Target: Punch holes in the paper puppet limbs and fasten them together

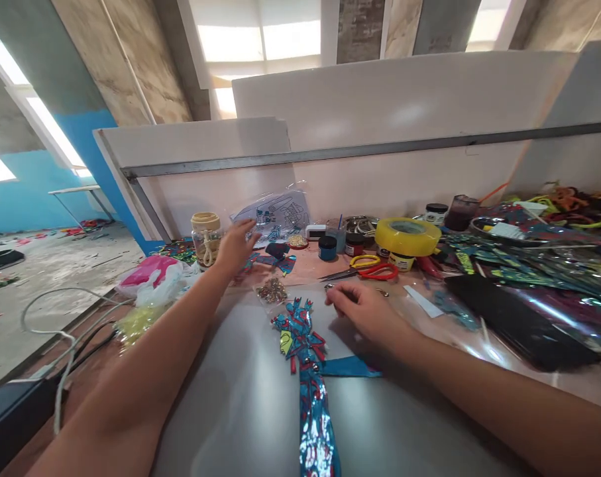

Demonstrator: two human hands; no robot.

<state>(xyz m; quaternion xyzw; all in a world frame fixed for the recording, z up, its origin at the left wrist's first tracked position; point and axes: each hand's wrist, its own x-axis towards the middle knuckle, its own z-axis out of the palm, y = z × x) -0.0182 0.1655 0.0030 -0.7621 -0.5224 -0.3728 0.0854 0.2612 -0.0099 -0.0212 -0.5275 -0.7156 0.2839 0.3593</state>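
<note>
A shiny blue and red patterned ribbon bow (300, 334) lies on the grey tabletop (240, 404), its tail running toward me. My right hand (362, 311) rests just right of the bow, fingers curled and pinched by a small metal piece I cannot name. My left hand (235, 246) reaches far across, fingers spread, at a clear plastic bag of small parts (275, 215) leaning on the white partition. A small bag of beads (272, 290) lies between the hands.
A glass jar with rope (205, 238), small paint pots (327, 247), red and yellow scissors (372, 268), a yellow tape roll (407, 236) and a heap of foil strips and pipe cleaners (523, 265) crowd the back and right. White cables (66, 331) hang off the left edge.
</note>
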